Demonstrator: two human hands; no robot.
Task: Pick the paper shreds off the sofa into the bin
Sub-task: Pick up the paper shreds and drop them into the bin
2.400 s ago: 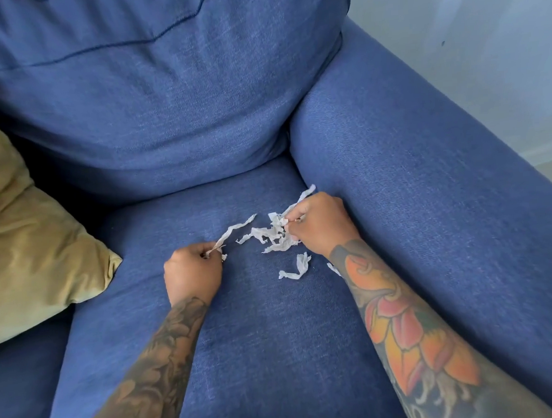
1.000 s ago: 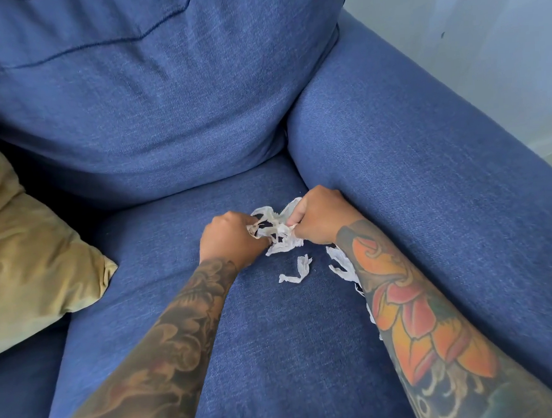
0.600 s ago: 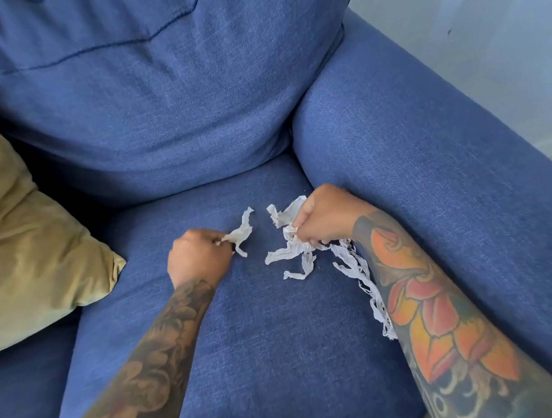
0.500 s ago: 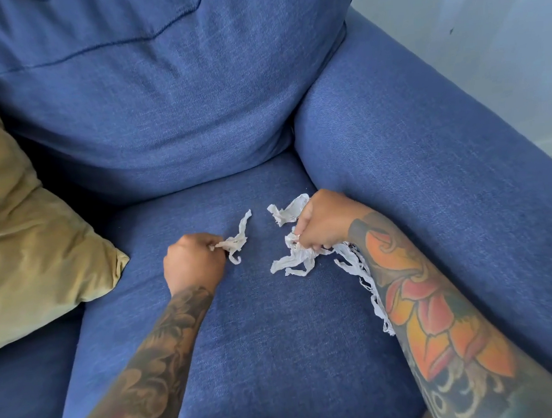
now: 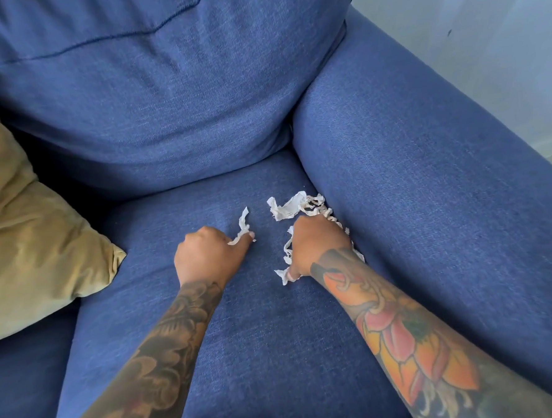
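On the seat cushion (image 5: 245,356), centre: I see shreds uncollected.
Left hand (image 5: 208,256): fingers curled, pinching one strip (image 5: 244,223).
Right hand (image 5: 319,248): curled round shreds (image 5: 295,207), at 1 o'clock.
Bin: out of view; nothing binned, I judge.

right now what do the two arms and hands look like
Both forearms are bare, no sleeves, and heavily tattooed. The left forearm carries dark monochrome swirling designs; the right forearm has a flower in orange, red and yellow. Left hand and right hand wear no gloves.
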